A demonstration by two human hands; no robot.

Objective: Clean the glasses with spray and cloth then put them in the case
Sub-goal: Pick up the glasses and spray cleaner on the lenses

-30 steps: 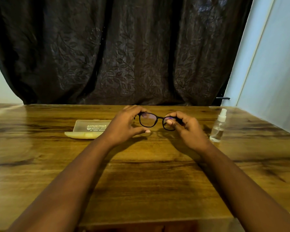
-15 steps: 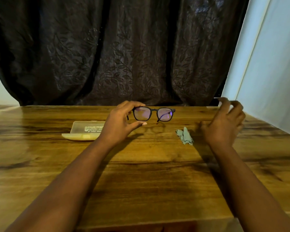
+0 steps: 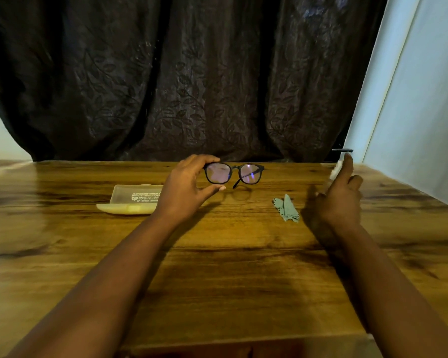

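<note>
Black-framed glasses (image 3: 233, 173): raised above the worktop (image 3: 217, 267), pinched by the left hand (image 3: 185, 188).
Right hand (image 3: 339, 195): grip wraps the spray bottle (image 3: 335, 171).
Advice: aim nozzle squarely at lenses.
Cloth (image 3: 286, 208), case (image 3: 132, 200): on the worktop.

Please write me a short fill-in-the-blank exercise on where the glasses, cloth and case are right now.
1. The left hand holds the glasses by the end of the frame on the person's ____ side.
2. The green cloth lies on the ____.
3. The case lies open on the wooden table, to the ____ of the left hand.

Missing words: left; table; left
</note>
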